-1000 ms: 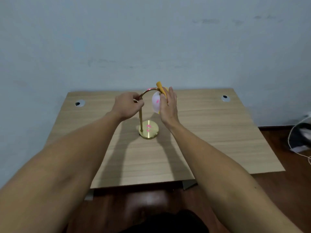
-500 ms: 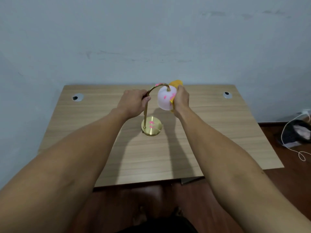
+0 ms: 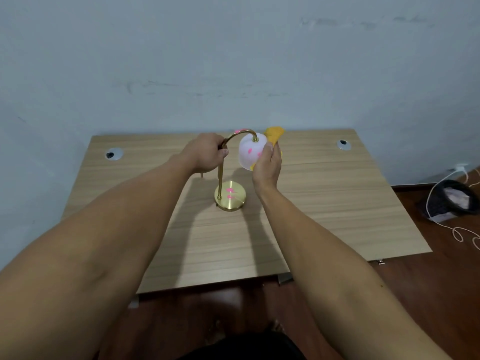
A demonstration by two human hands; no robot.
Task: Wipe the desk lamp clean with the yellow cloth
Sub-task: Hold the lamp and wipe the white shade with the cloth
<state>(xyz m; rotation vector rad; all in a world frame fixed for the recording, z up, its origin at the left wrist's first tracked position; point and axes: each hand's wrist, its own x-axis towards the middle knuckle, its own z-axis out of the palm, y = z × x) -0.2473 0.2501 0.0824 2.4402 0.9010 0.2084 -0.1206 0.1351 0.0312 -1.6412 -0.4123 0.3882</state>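
A small desk lamp stands mid-table: a round brass base (image 3: 230,195) with pink marks, a thin curved brass stem (image 3: 220,178), and a white shade (image 3: 249,153) with pink smears. My left hand (image 3: 206,153) is shut around the upper bend of the stem. My right hand (image 3: 268,163) presses the yellow cloth (image 3: 274,133) against the right side of the shade; a corner of cloth sticks up above my fingers, and most of it is hidden behind my palm.
The wooden table (image 3: 324,203) stands against a pale wall and has two cable grommets, back left (image 3: 113,154) and back right (image 3: 343,144). On the dark floor at right lie a black bag (image 3: 450,201) and a white cable (image 3: 457,229).
My right hand has slid down the right side of the shade with the cloth. The view has shifted and the shade now shows more of its front. My left hand keeps its grip on the stem.
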